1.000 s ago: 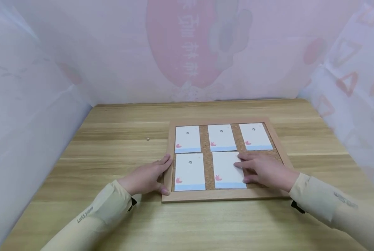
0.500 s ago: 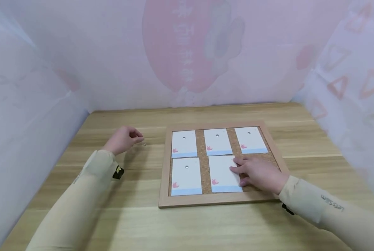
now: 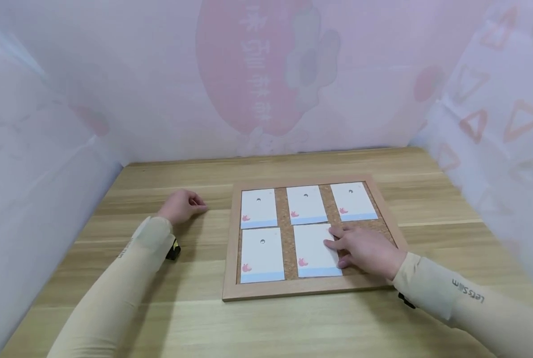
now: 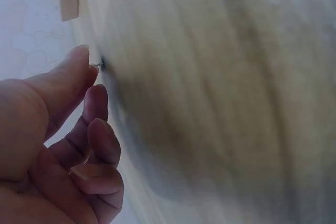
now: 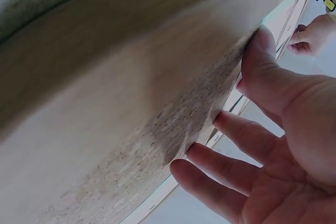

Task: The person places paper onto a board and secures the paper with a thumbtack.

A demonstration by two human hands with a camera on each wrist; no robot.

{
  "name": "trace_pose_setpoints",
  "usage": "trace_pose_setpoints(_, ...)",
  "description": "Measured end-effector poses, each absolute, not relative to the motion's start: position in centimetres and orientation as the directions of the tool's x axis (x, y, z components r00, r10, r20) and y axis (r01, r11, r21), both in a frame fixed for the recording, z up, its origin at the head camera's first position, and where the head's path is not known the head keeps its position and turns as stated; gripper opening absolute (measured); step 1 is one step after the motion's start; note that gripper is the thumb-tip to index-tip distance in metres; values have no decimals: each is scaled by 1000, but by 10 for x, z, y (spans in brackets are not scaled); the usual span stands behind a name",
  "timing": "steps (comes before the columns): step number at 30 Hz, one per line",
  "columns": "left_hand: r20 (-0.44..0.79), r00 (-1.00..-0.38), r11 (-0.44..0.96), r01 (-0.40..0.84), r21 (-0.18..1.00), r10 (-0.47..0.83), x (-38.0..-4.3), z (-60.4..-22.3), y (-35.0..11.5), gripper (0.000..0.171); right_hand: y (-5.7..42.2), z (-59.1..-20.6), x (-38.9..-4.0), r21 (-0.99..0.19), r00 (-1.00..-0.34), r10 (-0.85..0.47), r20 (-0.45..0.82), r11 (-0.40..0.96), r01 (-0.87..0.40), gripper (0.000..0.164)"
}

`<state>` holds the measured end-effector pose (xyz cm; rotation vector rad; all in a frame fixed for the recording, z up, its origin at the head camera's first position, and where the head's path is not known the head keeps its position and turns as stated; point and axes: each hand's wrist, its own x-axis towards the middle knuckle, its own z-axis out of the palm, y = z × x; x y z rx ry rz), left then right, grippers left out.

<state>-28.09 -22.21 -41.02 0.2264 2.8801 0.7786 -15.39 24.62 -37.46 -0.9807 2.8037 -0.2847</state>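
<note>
On the table to the left of a wood-framed cork board [image 3: 231, 243], my left hand [image 3: 180, 206] pinches a thumbtack [image 4: 95, 65] between thumb and forefinger, its pin close over the wood. My right hand [image 3: 369, 249] rests on the board, with fingertips on the right edge of the lower middle card [image 3: 313, 243]. This card is white with a pink motif and a blue bottom band, and no tack shows in it. Matching cards, such as the lower left card [image 3: 259, 256], each bear one silver tack [image 3: 262, 241] near the top.
Three tacked cards line the top of the board, the top right card [image 3: 353, 204] among them. Bare cork [image 3: 378, 228] shows around my right hand. Printed cloth walls [image 3: 150, 99] enclose the wooden table [image 3: 195, 318] at the back and sides.
My left hand has left the board's left edge, moved left to the loose thumbtack and pinched it. The right hand stays on the card. The view has shifted slightly.
</note>
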Motion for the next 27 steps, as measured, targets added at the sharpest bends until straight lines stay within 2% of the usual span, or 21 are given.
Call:
trace_pose_setpoints(9, -104, -982, 863, 87, 498, 159, -279, -411, -221, 17, 247, -376, -154, -212, -772, -632, -71, 766, -607, 61)
trace_pose_setpoints(13, -73, -988, 846, 76, 528, 134, -273, -407, -217, 17, 247, -378, -153, -221, -777, -626, -74, 770, -599, 61)
trace_pose_setpoints(18, -8, -990, 818, 110, 564, 139, -264, -401, -214, 13, 247, -378, -153, -228, -780, -621, -77, 773, -592, 61)
trace_pose_setpoints(27, 63, -982, 758, 178, 628, 179, -247, -393, -206, 17, 247, -378, -152, -231, -781, -621, -69, 772, -593, 61)
